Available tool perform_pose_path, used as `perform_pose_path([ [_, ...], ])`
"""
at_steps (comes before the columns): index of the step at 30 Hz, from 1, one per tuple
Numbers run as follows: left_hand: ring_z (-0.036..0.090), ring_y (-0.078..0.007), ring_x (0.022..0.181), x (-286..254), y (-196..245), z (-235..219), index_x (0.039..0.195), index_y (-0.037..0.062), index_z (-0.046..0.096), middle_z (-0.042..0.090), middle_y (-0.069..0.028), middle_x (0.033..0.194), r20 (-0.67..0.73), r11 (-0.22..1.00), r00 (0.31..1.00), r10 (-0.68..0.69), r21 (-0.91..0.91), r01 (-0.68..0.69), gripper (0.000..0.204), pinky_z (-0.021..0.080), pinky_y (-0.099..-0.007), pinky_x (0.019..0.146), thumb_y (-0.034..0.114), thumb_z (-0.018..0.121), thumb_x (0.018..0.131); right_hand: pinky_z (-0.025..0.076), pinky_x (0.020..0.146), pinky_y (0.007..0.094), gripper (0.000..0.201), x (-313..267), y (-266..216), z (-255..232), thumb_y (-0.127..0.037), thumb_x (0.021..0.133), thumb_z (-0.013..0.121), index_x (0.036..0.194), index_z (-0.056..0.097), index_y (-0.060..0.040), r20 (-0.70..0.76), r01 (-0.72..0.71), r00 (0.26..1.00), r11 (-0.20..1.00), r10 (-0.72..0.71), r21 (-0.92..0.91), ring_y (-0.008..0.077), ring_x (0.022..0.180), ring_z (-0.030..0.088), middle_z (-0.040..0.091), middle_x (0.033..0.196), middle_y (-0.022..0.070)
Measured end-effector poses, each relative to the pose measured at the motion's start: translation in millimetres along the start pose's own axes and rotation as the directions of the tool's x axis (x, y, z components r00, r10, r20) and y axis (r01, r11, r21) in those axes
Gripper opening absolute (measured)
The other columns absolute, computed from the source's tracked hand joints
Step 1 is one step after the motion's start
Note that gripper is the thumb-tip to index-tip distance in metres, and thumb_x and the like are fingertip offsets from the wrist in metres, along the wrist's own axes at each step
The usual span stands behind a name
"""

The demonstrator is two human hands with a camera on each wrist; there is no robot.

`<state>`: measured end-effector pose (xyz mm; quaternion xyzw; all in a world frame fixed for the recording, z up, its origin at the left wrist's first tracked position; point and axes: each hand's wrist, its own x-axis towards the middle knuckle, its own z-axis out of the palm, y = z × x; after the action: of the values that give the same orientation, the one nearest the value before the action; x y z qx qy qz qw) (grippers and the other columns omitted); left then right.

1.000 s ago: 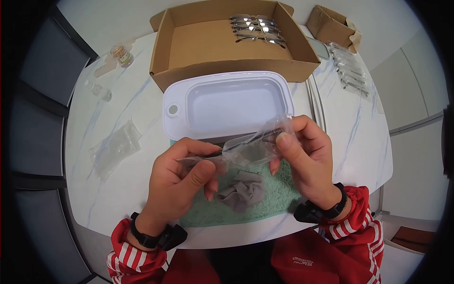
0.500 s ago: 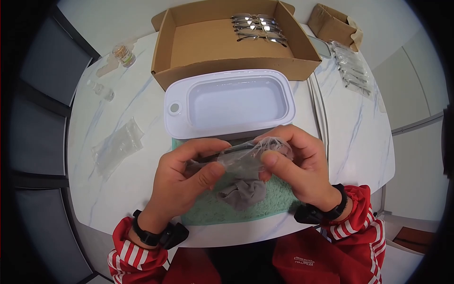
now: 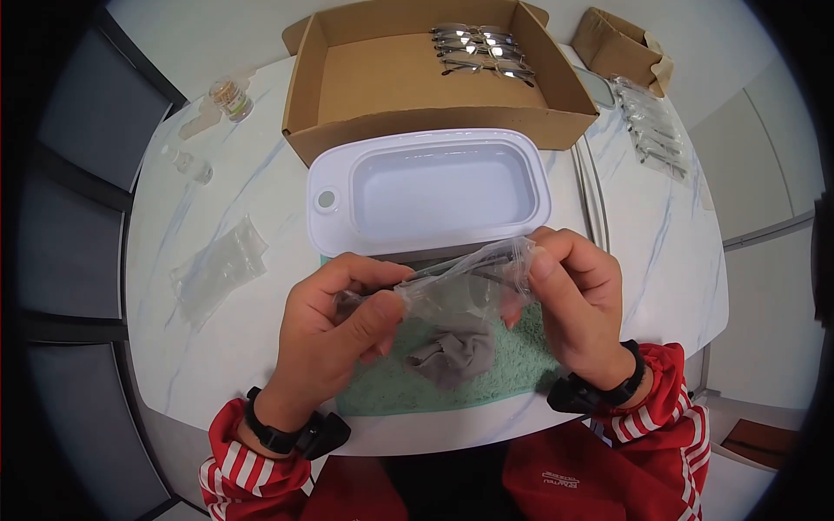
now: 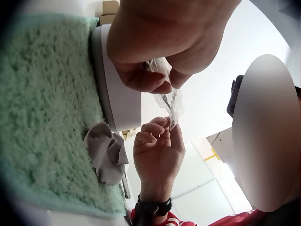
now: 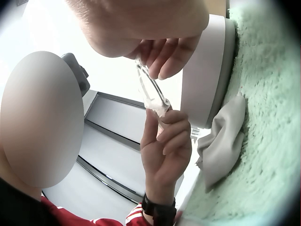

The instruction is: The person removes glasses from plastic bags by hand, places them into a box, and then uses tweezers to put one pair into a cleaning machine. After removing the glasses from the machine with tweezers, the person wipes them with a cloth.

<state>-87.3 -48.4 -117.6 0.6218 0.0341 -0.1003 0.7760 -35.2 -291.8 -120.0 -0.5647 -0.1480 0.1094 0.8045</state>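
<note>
A clear plastic bag (image 3: 443,300) stretches between both hands above the towel, with a pair of eyeglasses (image 5: 157,89) inside it. My left hand (image 3: 334,313) pinches the bag's left end and the glasses in it between thumb and fingers. At the other end, my right hand (image 3: 580,300) grips the bag's edge between thumb and forefinger. Below the bag, a crumpled grey cloth (image 3: 453,356) lies on the green towel (image 3: 408,398). Just beyond the hands stands a white tub (image 3: 328,233) with what looks like water in its basin.
Behind the tub, a cardboard box (image 3: 373,87) holds several eyeglasses (image 3: 486,52). Bagged glasses (image 3: 650,130) lie at the right near a smaller carton (image 3: 615,43). On the left are a flat plastic bag (image 3: 221,269), a small bottle (image 3: 187,165) and a jar (image 3: 231,100).
My right hand moved left toward the left hand, bunching the bag, then drew back right, so the bag is stretched out again. My left hand keeps its hold in nearly the same place.
</note>
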Motion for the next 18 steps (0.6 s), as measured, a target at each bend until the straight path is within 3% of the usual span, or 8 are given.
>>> perform_pose_path([
  [6, 0.05, -0.005, 0.061, 0.1, -2.4, -3.4, 0.117, -0.0014, 0.063, 0.06, -0.0012, 0.077, 0.06, 0.999, 0.998, 0.014, -0.052, -0.011, 0.029, 0.038, -0.0207, 0.053, 0.022, 0.068, 0.099, 0.054, 0.064, 0.0229, 0.011, 4.4, -3.8, -6.1, -0.007, 0.101, 0.06, 0.096, 0.065, 0.0014, 0.056, -0.112, 0.993, 0.991, 0.108, 0.075, 0.0083, 0.071, 0.063, 0.066, 0.088, 0.004],
  [9, 0.05, -0.0049, 0.06, 0.1, -0.8, -0.5, 0.116, -0.0017, 0.063, 0.06, -0.0011, 0.077, 0.05, 0.998, 0.999, 0.01, -0.066, -0.007, 0.029, 0.038, -0.021, 0.052, 0.021, 0.068, 0.1, 0.052, 0.065, 0.0219, 0.003, 3.1, -0.6, -5.2, 0.0, 0.098, 0.062, 0.1, 0.063, 0.0016, 0.116, -0.093, 0.99, 0.992, 0.083, 0.082, 0.0069, 0.072, 0.063, 0.066, 0.088, 0.0036],
  [12, 0.049, -0.0045, 0.059, 0.7, 0.4, 2.2, 0.116, -0.0018, 0.064, 0.059, -0.0007, 0.075, 0.019, 0.999, 1.0, 0.0, -0.04, 0.0, 0.026, 0.038, -0.0208, 0.052, 0.018, 0.067, 0.1, 0.05, 0.067, 0.0203, 0.014, 2.8, 2.3, -0.2, 0.007, 0.093, 0.064, 0.106, 0.059, 0.0019, 0.105, -0.035, 0.994, 0.999, 0.034, 0.008, 0.0049, 0.075, 0.061, 0.065, 0.091, 0.0031],
  [14, 0.049, -0.0039, 0.058, 0.9, 1.4, 2.3, 0.115, -0.0016, 0.064, 0.059, -0.0004, 0.075, -0.006, 0.999, 1.0, -0.011, 0.033, 0.011, 0.023, 0.037, -0.0204, 0.051, 0.015, 0.066, 0.1, 0.048, 0.072, 0.0189, 0.024, 5.3, 4.4, 1.8, 0.012, 0.09, 0.065, 0.109, 0.056, 0.0013, 0.053, 0.078, 0.995, 0.997, -0.079, 0.024, 0.0032, 0.08, 0.059, 0.063, 0.095, 0.0021],
  [18, 0.049, -0.0034, 0.058, 0.6, 2.8, 2.9, 0.115, -0.0015, 0.064, 0.059, -0.0001, 0.075, -0.025, 0.999, 0.999, -0.021, 0.049, 0.022, 0.022, 0.037, -0.0201, 0.051, 0.014, 0.066, 0.099, 0.048, 0.076, 0.0194, 0.025, 4.2, 2.3, -3.2, 0.013, 0.089, 0.063, 0.111, 0.059, 0.0024, 0.093, 0.076, 0.993, 0.995, -0.069, -0.068, 0.0036, 0.085, 0.058, 0.062, 0.097, 0.0022],
])
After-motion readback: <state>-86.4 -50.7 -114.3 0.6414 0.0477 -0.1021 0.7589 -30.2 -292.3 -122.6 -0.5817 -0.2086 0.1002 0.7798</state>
